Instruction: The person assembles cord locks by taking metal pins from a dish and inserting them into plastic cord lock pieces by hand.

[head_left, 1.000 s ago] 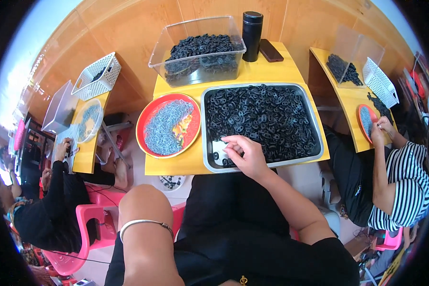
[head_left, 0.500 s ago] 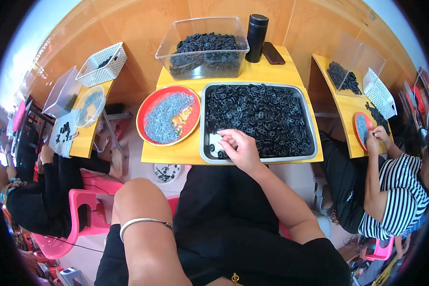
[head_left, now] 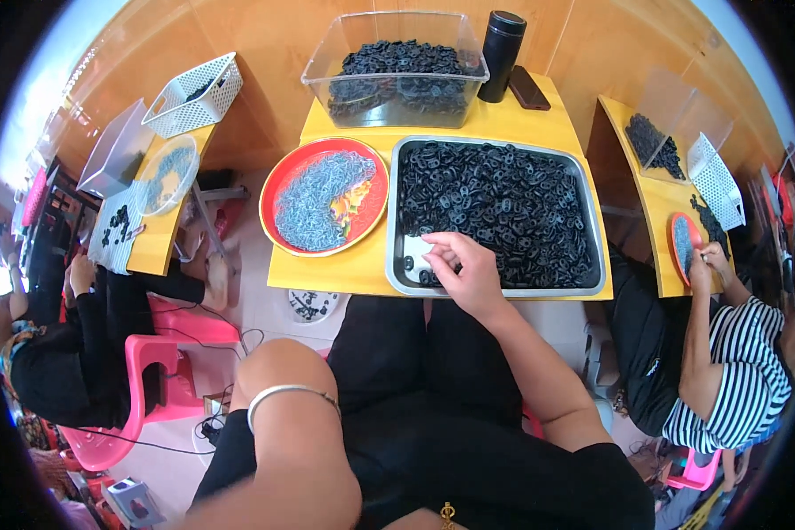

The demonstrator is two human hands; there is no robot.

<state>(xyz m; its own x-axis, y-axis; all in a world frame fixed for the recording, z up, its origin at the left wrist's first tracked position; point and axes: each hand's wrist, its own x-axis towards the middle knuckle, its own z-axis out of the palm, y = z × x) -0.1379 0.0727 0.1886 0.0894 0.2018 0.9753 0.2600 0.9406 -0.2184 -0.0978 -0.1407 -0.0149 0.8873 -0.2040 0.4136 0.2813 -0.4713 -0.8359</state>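
Note:
My right hand (head_left: 465,271) is over the left front part of a metal tray (head_left: 394,225), with thumb and fingers pinched together. What it pinches, if anything, is too small to make out. Many small black oval pieces with holes (head_left: 503,208) heap the tray; a bare pale patch with a few pieces shows beside my fingertips. My left arm (head_left: 305,442), wearing a silver bangle (head_left: 291,389), is bent close to the camera, away from the table. Its fingers are hidden. Left of the tray, a red round plate (head_left: 375,199) holds small silvery metal bits (head_left: 314,212).
Behind the tray stand a clear bin (head_left: 396,110) of black pieces, a black flask (head_left: 503,57) and a dark phone-like slab (head_left: 529,89). Co-workers sit at side tables, one in a striped shirt (head_left: 746,371) at right, one in black (head_left: 57,371) at left.
The whole view has shifted, so the table sits a little higher and further right. My right hand stays pinched over the same corner of the tray. My left arm has shifted; its lower part is blurred.

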